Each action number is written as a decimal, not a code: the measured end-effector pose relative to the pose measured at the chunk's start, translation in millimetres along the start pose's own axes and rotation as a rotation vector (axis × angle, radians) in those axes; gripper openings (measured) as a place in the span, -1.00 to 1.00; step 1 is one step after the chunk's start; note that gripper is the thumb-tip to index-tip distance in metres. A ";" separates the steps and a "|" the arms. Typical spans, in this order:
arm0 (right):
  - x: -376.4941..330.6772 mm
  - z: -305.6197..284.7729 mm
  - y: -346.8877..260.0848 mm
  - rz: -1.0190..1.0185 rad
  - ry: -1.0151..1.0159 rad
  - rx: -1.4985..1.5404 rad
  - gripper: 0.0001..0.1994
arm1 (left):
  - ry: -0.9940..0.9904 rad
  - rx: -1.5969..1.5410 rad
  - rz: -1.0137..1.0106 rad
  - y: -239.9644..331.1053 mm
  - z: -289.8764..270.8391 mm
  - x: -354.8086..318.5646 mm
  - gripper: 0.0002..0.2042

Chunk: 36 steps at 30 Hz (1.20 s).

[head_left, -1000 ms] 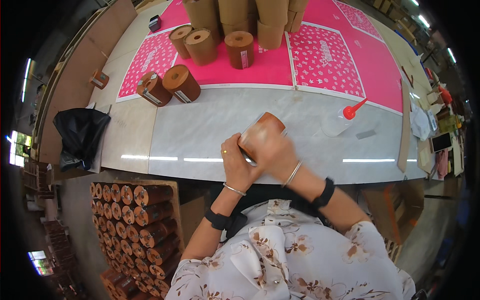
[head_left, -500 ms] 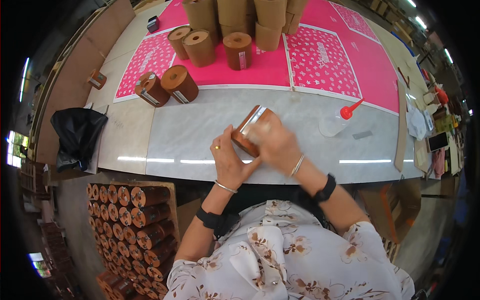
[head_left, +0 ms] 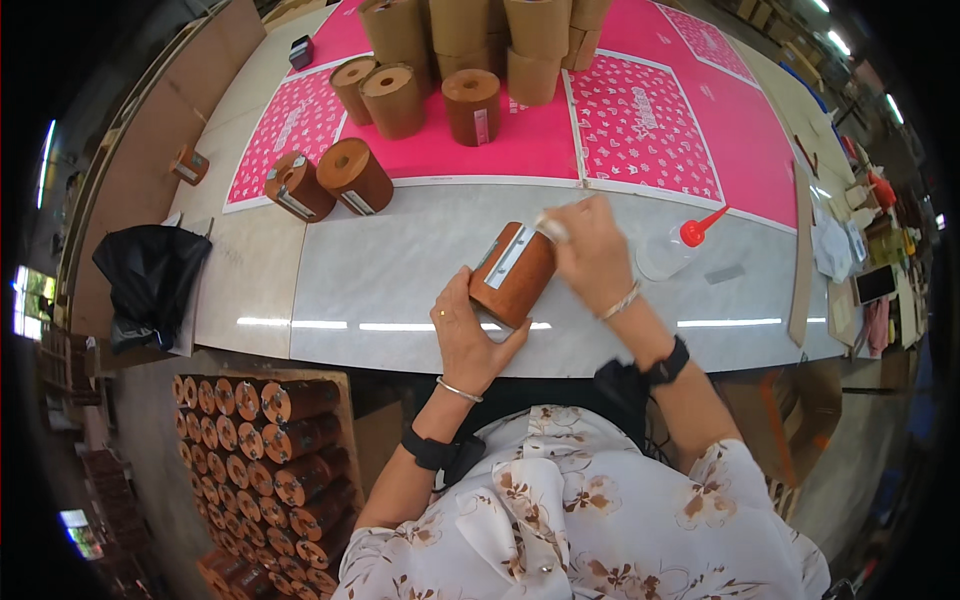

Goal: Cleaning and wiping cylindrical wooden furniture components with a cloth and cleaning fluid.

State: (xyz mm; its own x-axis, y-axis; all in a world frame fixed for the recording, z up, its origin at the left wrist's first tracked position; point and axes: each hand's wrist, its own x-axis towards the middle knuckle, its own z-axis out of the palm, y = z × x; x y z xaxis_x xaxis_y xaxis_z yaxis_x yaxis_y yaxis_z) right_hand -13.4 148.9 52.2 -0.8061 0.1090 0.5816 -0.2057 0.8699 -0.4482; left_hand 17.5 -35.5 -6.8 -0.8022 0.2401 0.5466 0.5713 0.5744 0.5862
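A reddish-brown wooden cylinder (head_left: 524, 285) lies tilted over the grey tabletop, a silvery metal strip (head_left: 512, 257) running along its upper side. My left hand (head_left: 465, 325) grips its near left end, with the thumb under the near edge. At the cylinder's far right edge is my right hand (head_left: 590, 255), its fingers pinched round a small whitish wad, perhaps cloth; its kind is not plain. To the right stands a clear squeeze bottle (head_left: 662, 256) with a red pointed nozzle. A thin grey metal plate (head_left: 725, 272) lies beside it.
Two similar cylinders (head_left: 355, 178) stand at the far left, and several paper-wrapped ones (head_left: 393, 103) on pink printed sheets (head_left: 540, 150) behind. A black bag (head_left: 150, 280) sits at the left edge. Stacked cylinders (head_left: 265, 450) fill a pallet below left. A phone (head_left: 876, 284) lies far right.
My right hand has moved from over the metal strip to the cylinder's far right edge, uncovering the strip. The cylinder has turned slightly in my left hand.
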 end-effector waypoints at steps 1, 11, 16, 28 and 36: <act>-5.5 -4.1 -25.9 -0.212 -0.004 0.038 -0.95 | 0.008 -0.029 -0.028 -0.5 1.5 -3.7 -0.09; -6.8 5.2 -14.9 -0.136 -0.120 -0.035 -0.83 | -0.072 -0.178 -0.168 12.1 -9.1 -7.6 -0.17; -36.1 8.0 -64.0 -0.234 -0.175 0.022 -0.81 | -0.044 0.040 -0.014 -8.3 4.1 -4.6 -0.20; -33.7 0.8 -51.5 -0.269 -0.138 0.027 -0.83 | -0.006 0.079 0.125 2.2 4.6 -5.9 -0.16; -27.9 -4.2 -29.6 -0.139 -0.135 -0.039 -0.81 | -0.176 -0.095 -0.229 13.6 -6.6 -6.9 -0.13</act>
State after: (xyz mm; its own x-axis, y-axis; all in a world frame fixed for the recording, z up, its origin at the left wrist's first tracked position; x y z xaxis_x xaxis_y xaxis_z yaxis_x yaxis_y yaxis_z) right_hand 17.5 122.1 52.1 -0.8391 -0.0766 0.5386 -0.3006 0.8904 -0.3417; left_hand 31.9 -34.6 1.4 -0.9250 0.2492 0.2868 0.3791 0.5555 0.7401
